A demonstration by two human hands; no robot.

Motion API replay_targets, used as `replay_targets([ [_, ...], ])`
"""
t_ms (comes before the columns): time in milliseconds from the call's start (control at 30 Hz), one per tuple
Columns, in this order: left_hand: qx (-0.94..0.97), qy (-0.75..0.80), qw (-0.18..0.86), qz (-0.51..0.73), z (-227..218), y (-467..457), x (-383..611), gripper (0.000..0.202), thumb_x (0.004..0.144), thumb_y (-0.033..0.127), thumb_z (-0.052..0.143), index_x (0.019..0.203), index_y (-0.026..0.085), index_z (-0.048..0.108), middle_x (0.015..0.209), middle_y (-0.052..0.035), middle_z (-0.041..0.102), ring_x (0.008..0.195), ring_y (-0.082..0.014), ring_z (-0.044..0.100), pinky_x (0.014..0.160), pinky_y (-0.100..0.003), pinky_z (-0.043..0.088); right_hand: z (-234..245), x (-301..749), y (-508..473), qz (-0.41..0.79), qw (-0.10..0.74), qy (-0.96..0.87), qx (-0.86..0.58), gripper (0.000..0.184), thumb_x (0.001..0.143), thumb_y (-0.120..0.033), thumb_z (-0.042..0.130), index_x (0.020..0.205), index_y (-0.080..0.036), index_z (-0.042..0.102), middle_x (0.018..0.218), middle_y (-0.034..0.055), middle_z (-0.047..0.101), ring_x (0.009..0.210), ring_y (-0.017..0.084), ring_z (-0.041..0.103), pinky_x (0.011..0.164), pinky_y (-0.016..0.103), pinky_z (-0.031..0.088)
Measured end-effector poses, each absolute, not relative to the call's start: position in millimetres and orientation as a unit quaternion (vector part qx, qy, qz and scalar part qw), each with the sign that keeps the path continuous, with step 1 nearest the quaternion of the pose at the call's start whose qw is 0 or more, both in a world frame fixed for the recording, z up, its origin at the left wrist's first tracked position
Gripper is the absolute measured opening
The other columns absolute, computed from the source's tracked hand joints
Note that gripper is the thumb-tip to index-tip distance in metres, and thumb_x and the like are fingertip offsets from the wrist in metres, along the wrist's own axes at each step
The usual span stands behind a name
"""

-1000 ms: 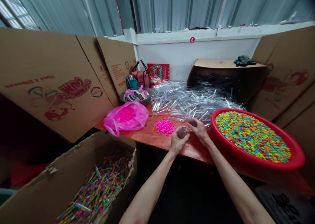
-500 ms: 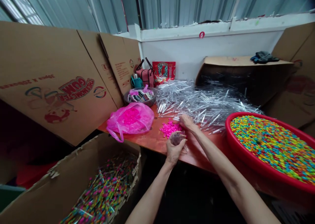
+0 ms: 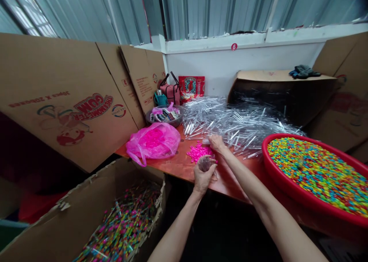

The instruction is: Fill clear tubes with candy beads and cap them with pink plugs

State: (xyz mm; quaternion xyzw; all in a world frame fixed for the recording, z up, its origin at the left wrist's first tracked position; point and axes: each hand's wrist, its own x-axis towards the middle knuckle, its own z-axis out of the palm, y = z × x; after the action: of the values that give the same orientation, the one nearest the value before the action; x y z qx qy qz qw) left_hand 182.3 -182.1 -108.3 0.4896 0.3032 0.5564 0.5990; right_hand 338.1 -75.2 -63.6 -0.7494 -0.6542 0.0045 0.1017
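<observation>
My left hand (image 3: 202, 177) is closed around a bundle of clear plastic tubes (image 3: 205, 163), their ends facing up toward me, at the near edge of the table. Just beyond it my right hand (image 3: 217, 143) has its fingers closed on what look like a few clear tubes at the front of the big tube pile (image 3: 244, 122). Small pink caps (image 3: 198, 151) lie loose on the table, left of my right hand and behind the left one. My palms and some fingertips are hidden.
A pink plastic bag (image 3: 155, 143) and a bowl (image 3: 176, 121) stand left on the orange table (image 3: 175, 166). To the right is a red tub (image 3: 266, 154) of colourful candies. Below left, an open carton (image 3: 71, 216) contains filled tubes. Cardboard sheets (image 3: 69, 85) wall the left side.
The view has tilted slightly upward, so things sit a little lower. My right hand has shifted slightly leftward beside the pink caps; my left hand keeps its bundle.
</observation>
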Motion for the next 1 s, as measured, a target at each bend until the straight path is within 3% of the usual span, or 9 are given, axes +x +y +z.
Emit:
replay_targets([
  [167, 0.480, 0.289, 0.602, 0.569, -102.7, -179.1, 185.6, 0.046, 0.071, 0.033, 0.088, 0.110, 0.019, 0.069, 0.093, -0.0053, 0.078, 0.077, -0.0183, 0.074, 0.072, -0.030, 0.061, -52.5, 372.2, -100.2, 0.026, 0.201, -0.636, -0.744, 0.021, 0.088, -0.024, 0.061, 0.105, -0.014, 0.067, 0.098, 0.0111, 0.073, 0.086, 0.022, 0.067, 0.075, 0.029, 0.049],
  [300, 0.480, 0.269, 0.594, 0.588, -96.6, -173.9, 197.7, 0.043, 0.070, 0.030, 0.088, 0.107, 0.019, 0.069, 0.092, -0.0045, 0.077, 0.083, -0.0186, 0.075, 0.082, -0.032, 0.061, -49.3, 393.1, -149.0, 0.150, 0.447, -0.608, -0.639, 0.020, 0.087, -0.036, 0.061, 0.094, -0.018, 0.065, 0.085, 0.0034, 0.070, 0.070, 0.017, 0.061, 0.067, 0.029, 0.051],
  [400, 0.483, 0.258, 0.585, 0.599, -96.3, -172.4, 214.4, 0.044, 0.070, 0.029, 0.088, 0.109, 0.019, 0.069, 0.096, -0.0059, 0.077, 0.089, -0.0194, 0.075, 0.089, -0.035, 0.060, -63.3, 394.8, -193.8, 0.245, 0.577, -0.561, -0.540, 0.027, 0.083, -0.043, 0.071, 0.096, -0.020, 0.066, 0.085, 0.0033, 0.070, 0.074, 0.019, 0.063, 0.073, 0.033, 0.054],
  [667, 0.502, 0.244, 0.605, 0.567, -106.0, -192.4, 256.2, 0.046, 0.069, 0.029, 0.089, 0.110, 0.018, 0.071, 0.106, -0.0083, 0.078, 0.098, -0.0203, 0.074, 0.097, -0.036, 0.058, -120.8, 372.3, -236.3, 0.270, 0.691, -0.438, -0.508, 0.044, 0.077, -0.051, 0.080, 0.108, -0.024, 0.065, 0.110, 0.0082, 0.075, 0.102, 0.025, 0.072, 0.099, 0.044, 0.055],
  [800, 0.481, 0.252, 0.655, 0.525, -105.2, -193.4, 253.2, 0.047, 0.066, 0.031, 0.090, 0.108, 0.016, 0.074, 0.105, -0.0087, 0.079, 0.095, -0.0202, 0.075, 0.096, -0.036, 0.059, -127.0, 368.8, -235.0, 0.258, 0.695, -0.424, -0.521, 0.042, 0.077, -0.053, 0.079, 0.105, -0.024, 0.067, 0.107, 0.0076, 0.075, 0.099, 0.025, 0.072, 0.097, 0.044, 0.057],
  [1000, 0.475, 0.244, 0.670, 0.515, -94.5, -188.8, 249.4, 0.036, 0.066, 0.033, 0.090, 0.094, 0.015, 0.077, 0.092, -0.0067, 0.079, 0.082, -0.0185, 0.075, 0.082, -0.032, 0.061, -106.7, 349.3, -247.5, 0.217, 0.703, -0.392, -0.552, 0.035, 0.080, -0.052, 0.075, 0.100, -0.025, 0.067, 0.101, 0.0071, 0.076, 0.093, 0.025, 0.072, 0.091, 0.043, 0.059],
])
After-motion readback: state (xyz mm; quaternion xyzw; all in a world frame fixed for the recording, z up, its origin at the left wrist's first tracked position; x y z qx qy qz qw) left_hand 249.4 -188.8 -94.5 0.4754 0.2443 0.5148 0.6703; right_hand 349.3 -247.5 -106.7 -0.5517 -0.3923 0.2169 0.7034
